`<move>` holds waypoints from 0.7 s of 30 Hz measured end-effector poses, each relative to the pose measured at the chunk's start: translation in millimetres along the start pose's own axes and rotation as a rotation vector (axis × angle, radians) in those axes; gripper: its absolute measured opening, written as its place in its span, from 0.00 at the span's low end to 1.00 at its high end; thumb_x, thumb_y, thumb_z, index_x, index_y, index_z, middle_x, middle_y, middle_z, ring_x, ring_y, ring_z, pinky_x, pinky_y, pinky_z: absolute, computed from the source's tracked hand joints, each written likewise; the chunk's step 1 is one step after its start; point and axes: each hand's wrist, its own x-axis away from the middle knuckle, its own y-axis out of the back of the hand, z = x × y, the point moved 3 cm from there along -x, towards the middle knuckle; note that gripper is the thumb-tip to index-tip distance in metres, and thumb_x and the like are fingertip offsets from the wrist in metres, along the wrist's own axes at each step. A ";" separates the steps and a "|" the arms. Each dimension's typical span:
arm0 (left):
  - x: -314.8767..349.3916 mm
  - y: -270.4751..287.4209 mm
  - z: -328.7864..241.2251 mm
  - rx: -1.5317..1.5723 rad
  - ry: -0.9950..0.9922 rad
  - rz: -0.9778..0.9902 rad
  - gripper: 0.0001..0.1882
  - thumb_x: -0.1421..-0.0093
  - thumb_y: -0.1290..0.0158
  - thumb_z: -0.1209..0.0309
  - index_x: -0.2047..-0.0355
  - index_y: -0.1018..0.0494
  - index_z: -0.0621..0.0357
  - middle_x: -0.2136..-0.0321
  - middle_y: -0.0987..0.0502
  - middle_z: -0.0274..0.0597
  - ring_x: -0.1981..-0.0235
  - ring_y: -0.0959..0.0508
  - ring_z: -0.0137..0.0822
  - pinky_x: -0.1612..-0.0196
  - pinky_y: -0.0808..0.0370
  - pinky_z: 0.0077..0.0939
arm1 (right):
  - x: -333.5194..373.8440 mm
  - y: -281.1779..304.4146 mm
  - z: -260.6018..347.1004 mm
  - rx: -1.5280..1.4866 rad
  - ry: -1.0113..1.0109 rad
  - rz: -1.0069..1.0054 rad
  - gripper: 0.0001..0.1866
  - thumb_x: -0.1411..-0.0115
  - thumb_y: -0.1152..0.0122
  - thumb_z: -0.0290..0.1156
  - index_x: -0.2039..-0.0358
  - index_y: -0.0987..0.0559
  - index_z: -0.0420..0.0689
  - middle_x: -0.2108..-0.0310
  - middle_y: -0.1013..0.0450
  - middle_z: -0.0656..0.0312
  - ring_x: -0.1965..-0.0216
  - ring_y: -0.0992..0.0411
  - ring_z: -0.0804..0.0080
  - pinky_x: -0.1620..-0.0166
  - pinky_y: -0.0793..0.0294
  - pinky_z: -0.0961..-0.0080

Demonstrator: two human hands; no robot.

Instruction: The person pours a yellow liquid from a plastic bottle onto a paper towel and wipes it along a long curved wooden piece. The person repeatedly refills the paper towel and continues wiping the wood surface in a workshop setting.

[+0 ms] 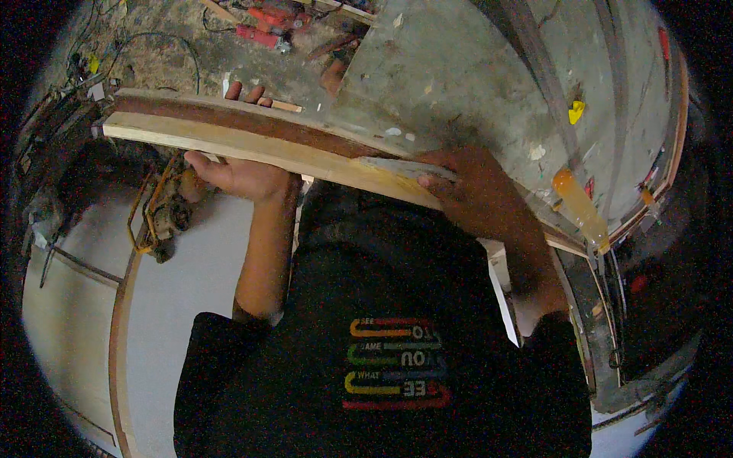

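The long wooden bar (267, 146) I have across my front slants from its far left end down toward its near right end. Its face toward me is pale, bare wood, and a reddish-brown band (244, 120) runs lengthwise beyond that. My left hand (244, 179) wraps it near the left end. Against its right part, under my right hand (466, 187), lies a thin, flat grey piece (405, 168), its material unclear.
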 end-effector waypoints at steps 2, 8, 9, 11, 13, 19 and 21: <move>0.0 0.1 -0.8 -0.077 -0.035 -0.065 0.53 0.42 0.71 0.30 0.39 0.47 0.73 0.44 0.36 0.60 0.48 0.30 0.53 0.45 0.32 0.42 | 4.4 6.5 -5.9 -0.063 0.035 0.039 0.22 0.42 0.38 0.44 0.52 0.24 0.43 0.56 0.30 0.49 0.51 0.32 0.50 0.47 0.33 0.61; 2.6 -6.9 1.1 -0.022 -0.014 -0.044 0.52 0.42 0.70 0.30 0.39 0.46 0.69 0.43 0.37 0.59 0.50 0.29 0.54 0.46 0.32 0.43 | 17.4 26.1 -5.0 0.048 0.094 -0.166 0.25 0.44 0.36 0.46 0.52 0.24 0.42 0.56 0.31 0.46 0.50 0.33 0.50 0.45 0.34 0.61; 2.6 -7.5 1.2 0.033 0.017 -0.012 0.52 0.42 0.70 0.30 0.38 0.47 0.69 0.43 0.37 0.59 0.50 0.29 0.54 0.46 0.32 0.43 | 13.6 24.8 -2.5 0.068 0.078 -0.175 0.25 0.44 0.36 0.45 0.52 0.24 0.42 0.56 0.31 0.46 0.50 0.33 0.50 0.45 0.34 0.61; 2.6 -2.3 -0.6 -0.094 -0.040 -0.099 0.51 0.42 0.71 0.30 0.38 0.47 0.66 0.43 0.37 0.58 0.50 0.29 0.54 0.47 0.32 0.44 | -0.2 18.8 5.8 0.105 0.111 -0.164 0.24 0.44 0.36 0.43 0.52 0.24 0.41 0.56 0.31 0.45 0.50 0.33 0.50 0.44 0.35 0.61; 2.7 3.9 0.2 -0.186 -0.068 -0.151 0.50 0.42 0.73 0.30 0.36 0.48 0.61 0.43 0.37 0.56 0.50 0.29 0.55 0.47 0.31 0.45 | -20.4 10.1 14.9 0.148 0.160 -0.107 0.23 0.44 0.37 0.41 0.52 0.24 0.40 0.56 0.31 0.44 0.50 0.33 0.50 0.44 0.36 0.61; 4.1 3.2 1.3 0.004 -0.128 0.005 0.51 0.43 0.76 0.28 0.34 0.52 0.57 0.42 0.39 0.58 0.49 0.30 0.55 0.48 0.31 0.47 | -50.3 7.8 47.9 0.021 0.179 -0.062 0.21 0.45 0.37 0.36 0.53 0.24 0.39 0.58 0.29 0.44 0.50 0.32 0.50 0.46 0.34 0.61; 5.5 1.9 3.6 -0.021 -0.126 -0.071 0.52 0.44 0.76 0.27 0.33 0.53 0.56 0.42 0.40 0.60 0.49 0.30 0.56 0.48 0.30 0.48 | -66.6 8.2 67.1 -0.012 0.266 0.005 0.20 0.46 0.37 0.34 0.54 0.24 0.38 0.58 0.29 0.44 0.51 0.32 0.49 0.46 0.34 0.61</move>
